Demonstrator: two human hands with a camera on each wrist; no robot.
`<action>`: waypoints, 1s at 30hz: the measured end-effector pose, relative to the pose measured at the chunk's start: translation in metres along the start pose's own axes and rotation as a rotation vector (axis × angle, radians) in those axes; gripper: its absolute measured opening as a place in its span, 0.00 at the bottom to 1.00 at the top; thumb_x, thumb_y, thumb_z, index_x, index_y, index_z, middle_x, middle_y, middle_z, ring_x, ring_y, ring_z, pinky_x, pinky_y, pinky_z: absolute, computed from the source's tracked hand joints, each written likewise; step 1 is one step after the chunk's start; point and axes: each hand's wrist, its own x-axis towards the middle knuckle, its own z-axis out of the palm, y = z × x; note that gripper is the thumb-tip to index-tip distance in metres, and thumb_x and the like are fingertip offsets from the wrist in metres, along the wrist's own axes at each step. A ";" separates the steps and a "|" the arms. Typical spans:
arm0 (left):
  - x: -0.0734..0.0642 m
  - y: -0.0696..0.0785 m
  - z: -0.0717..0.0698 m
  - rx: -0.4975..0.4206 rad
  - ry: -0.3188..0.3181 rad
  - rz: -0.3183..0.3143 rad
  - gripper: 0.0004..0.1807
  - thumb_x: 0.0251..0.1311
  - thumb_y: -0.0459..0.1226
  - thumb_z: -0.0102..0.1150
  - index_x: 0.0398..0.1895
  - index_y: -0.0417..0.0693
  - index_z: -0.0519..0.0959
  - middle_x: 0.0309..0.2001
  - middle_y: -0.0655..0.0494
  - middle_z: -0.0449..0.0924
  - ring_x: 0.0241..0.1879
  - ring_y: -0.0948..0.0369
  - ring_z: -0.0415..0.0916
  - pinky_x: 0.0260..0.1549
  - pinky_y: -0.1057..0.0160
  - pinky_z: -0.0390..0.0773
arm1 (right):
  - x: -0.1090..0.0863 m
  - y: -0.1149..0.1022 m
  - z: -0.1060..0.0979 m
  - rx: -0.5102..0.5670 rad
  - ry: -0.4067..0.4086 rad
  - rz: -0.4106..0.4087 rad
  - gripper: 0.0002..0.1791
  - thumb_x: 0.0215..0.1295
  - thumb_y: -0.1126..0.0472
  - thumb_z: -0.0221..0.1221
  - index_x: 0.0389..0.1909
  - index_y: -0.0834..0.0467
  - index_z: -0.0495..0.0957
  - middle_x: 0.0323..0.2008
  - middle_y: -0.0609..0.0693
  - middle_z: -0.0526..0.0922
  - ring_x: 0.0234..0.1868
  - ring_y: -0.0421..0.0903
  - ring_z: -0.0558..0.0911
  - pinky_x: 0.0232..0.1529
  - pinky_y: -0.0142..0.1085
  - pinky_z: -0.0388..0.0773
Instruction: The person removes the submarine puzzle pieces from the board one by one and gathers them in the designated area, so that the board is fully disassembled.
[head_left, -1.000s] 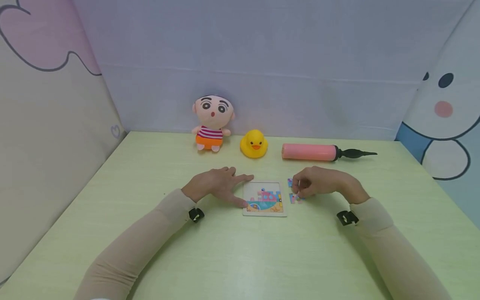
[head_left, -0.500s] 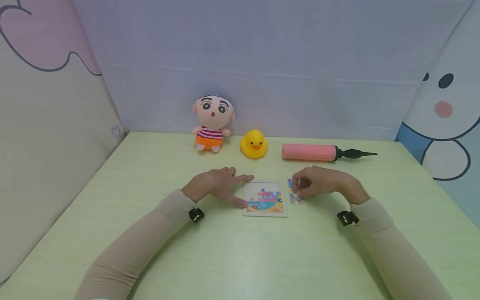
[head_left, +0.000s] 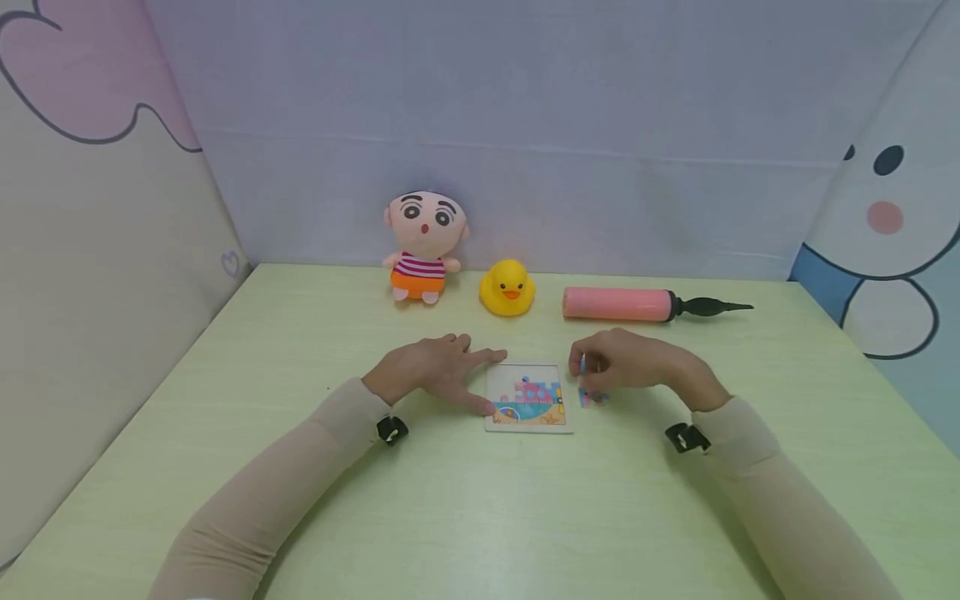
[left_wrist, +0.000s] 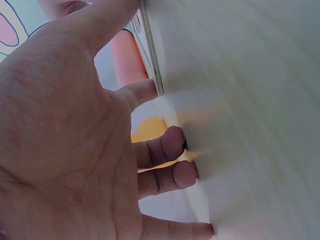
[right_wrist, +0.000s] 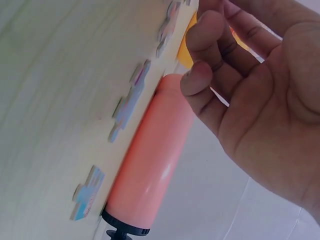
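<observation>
A small square puzzle board [head_left: 529, 430] lies flat on the table with a partly filled sea picture. Spread out on its left side, my left hand [head_left: 442, 371] touches the frame with thumb and index finger. The left wrist view shows those two at the board's edge [left_wrist: 154, 55], other fingertips on the tabletop. Just right of the board, my right hand [head_left: 630, 360] pinches a blue puzzle piece [head_left: 583, 364] between thumb and fingers, mostly hidden by them. Below that hand lie loose puzzle pieces [head_left: 592, 399]; the right wrist view shows several, including one piece [right_wrist: 89, 192] near the pump.
Behind the hands, along the back of the table, sit a plush doll [head_left: 422, 250] and a yellow rubber duck [head_left: 507, 288]. A pink hand pump [head_left: 618, 304] with a black nozzle lies at the right back. A pale cloth hangs behind them.
My right hand has shifted slightly left toward the board, and the blue piece beside it is now up between its fingers. The left hand and board stay put.
</observation>
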 end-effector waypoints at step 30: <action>-0.002 0.005 -0.002 0.018 -0.016 -0.026 0.50 0.56 0.74 0.48 0.80 0.75 0.46 0.70 0.43 0.60 0.65 0.48 0.63 0.58 0.41 0.70 | 0.018 -0.027 0.023 -0.007 -0.083 -0.056 0.24 0.68 0.59 0.63 0.62 0.58 0.72 0.27 0.42 0.77 0.28 0.39 0.74 0.35 0.34 0.73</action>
